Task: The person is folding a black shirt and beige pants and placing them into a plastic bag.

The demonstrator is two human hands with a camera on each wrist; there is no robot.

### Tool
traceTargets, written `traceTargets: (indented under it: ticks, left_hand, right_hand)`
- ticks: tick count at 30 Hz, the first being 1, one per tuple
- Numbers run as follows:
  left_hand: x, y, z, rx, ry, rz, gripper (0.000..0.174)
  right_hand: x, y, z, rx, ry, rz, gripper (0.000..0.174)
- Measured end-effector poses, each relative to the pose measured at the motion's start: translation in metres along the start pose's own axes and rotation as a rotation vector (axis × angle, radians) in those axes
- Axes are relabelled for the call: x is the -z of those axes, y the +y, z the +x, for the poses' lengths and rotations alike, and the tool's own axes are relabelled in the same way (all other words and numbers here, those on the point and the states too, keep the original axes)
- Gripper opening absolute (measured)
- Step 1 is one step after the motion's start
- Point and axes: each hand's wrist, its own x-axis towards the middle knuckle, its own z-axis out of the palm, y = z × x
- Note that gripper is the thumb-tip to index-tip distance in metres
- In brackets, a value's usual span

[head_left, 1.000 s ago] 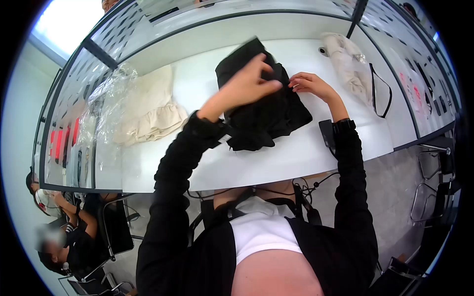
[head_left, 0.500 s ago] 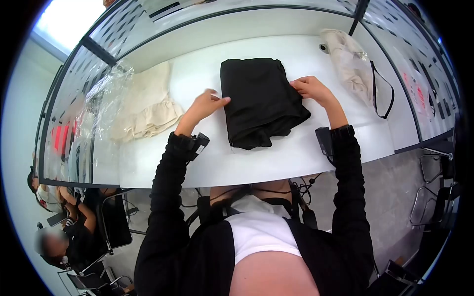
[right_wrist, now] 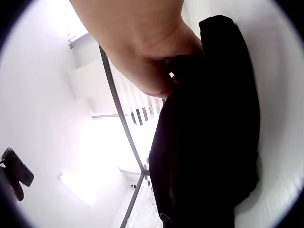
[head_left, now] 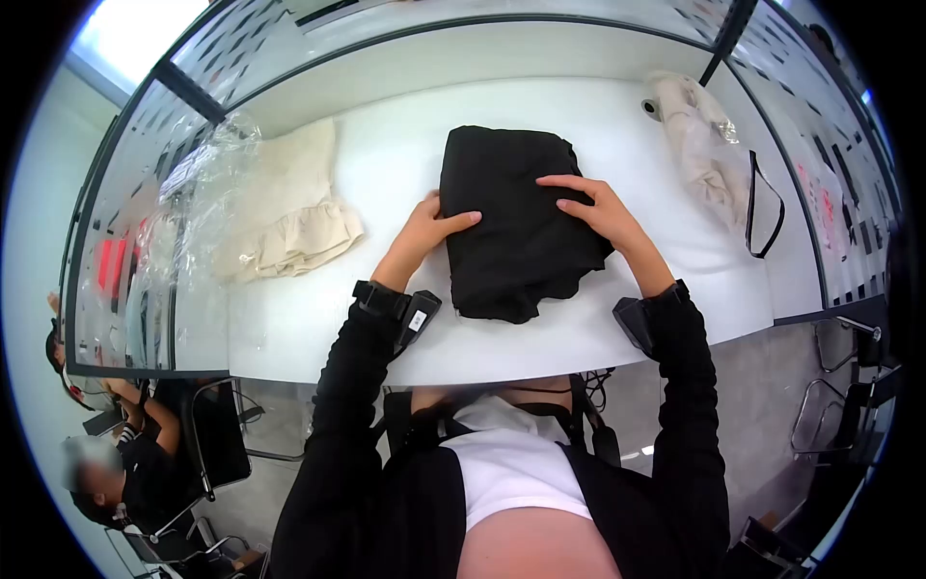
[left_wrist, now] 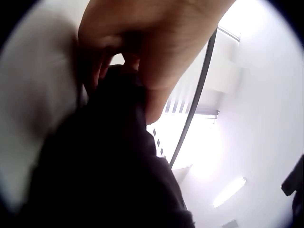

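Note:
A folded black cloth lies on the white table in front of the person. The left hand grips its left edge, with the thumb on top and the fingers at the side, partly hidden. In the left wrist view the left hand has thumb and fingers on either side of the dark cloth. On the cloth's upper right rests the right hand, its index finger and thumb stretched over the top. The right wrist view shows the right hand against the cloth, fingertips hidden.
Cream ruffled fabric lies at the left, beside crumpled clear plastic. At the right is a cream bundle in plastic, with a black strap near it. A grey frame borders the table. Another person sits at lower left.
The left hand first drew back left from over the cloth, then took hold of its left edge. The cloth now lies flatter and neater. The right hand has moved from its right edge onto its top.

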Motion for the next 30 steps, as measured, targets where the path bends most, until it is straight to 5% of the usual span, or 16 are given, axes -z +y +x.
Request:
traceTargets:
  ticks: [6, 8, 10, 13, 18, 19, 21, 26, 30]
  left_hand:
    - [0.007, -0.005, 0.0, -0.594, 0.336, 0.587, 0.023]
    - [0.012, -0.001, 0.0, -0.65, 0.233, 0.581, 0.018]
    - [0.013, -0.004, 0.002, -0.676, 0.157, 0.527, 0.015]
    - [0.005, -0.004, 0.0, -0.453, 0.139, 0.272, 0.018]
    - [0.003, 0.007, -0.007, -0.716, 0.136, 0.418, 0.022]
    - [0.003, 0.008, -0.009, -0.795, 0.169, 0.499, 0.027]
    - [-0.002, 0.025, -0.022, -0.893, 0.229, 0.639, 0.031]
    - [-0.028, 0.053, -0.061, -0.838, 0.168, 0.534, 0.057]
    - [-0.03, 0.047, -0.058, -0.675, 0.191, 0.489, 0.06]
  right_hand:
    - [-0.001, 0.002, -0.002, 0.016, -0.015, -0.244, 0.064]
    - [-0.004, 0.004, -0.002, 0.055, -0.019, -0.351, 0.076]
    - [-0.008, 0.006, -0.001, -0.024, -0.025, -0.378, 0.067]
    - [-0.008, 0.008, 0.004, -0.019, -0.092, -0.432, 0.051]
    - [-0.009, 0.0, 0.001, -0.014, 0.014, -0.61, 0.027]
    - [-0.012, -0.007, -0.002, 0.059, 0.075, -0.623, 0.023]
    - [-0.013, -0.01, -0.003, 0.551, 0.219, -0.795, 0.024]
    - [-0.006, -0.018, -0.01, 0.511, -0.14, 0.033, 0.029]
    - [-0.013, -0.015, -0.016, 0.378, -0.096, 0.213, 0.032]
